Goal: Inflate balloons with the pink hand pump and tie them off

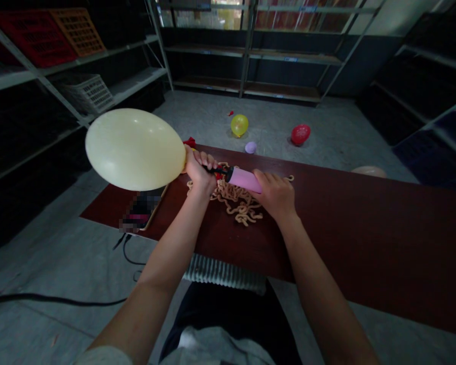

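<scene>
A pale yellow inflated balloon [135, 149] hangs to the left above the dark red table [365, 228]. My left hand [199, 170] is closed around the balloon's neck where it meets the black nozzle of a pink hand pump [243, 179]. My right hand [275, 195] is wrapped around the pump's other end. Under both hands, a pile of tan uninflated balloons [237, 200] lies on the tabletop.
A blurred flat object [140, 213] lies at the table's left end. On the floor beyond are a yellow balloon [239, 124], a red balloon [300, 134] and a small purple balloon [250, 147]. Metal shelving lines the walls, holding plastic crates [85, 91]. Black cables [53, 300] cross the floor.
</scene>
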A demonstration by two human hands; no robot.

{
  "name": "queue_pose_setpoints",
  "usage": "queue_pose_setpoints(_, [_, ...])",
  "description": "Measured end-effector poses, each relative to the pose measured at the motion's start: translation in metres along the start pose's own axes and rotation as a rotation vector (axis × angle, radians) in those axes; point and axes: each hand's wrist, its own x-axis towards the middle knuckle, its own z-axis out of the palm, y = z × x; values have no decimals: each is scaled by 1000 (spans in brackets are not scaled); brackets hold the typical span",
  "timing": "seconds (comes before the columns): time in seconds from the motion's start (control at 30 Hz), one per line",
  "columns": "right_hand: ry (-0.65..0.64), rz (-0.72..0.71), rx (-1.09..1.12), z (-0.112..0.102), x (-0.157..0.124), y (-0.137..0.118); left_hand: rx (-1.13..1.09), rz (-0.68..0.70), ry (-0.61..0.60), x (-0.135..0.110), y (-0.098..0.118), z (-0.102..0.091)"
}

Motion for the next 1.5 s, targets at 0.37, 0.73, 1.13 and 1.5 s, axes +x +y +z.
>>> queue_pose_setpoints(0.37, [42, 83, -18, -7, -17, 43, -29, 34, 69, 19, 27, -11])
queue_pose_setpoints(0.73, [31, 153, -52, -9, -22, 47, -62, 19, 47, 8, 38, -7])
queue_pose_setpoints(1.13, [-60, 19, 22, -23, -11, 3, 19, -64, -43, -16, 16, 2])
queue_pose_setpoints(1.5, [-95, 58, 147, -10, -5, -12, 84, -68, -35, -22, 0, 2])
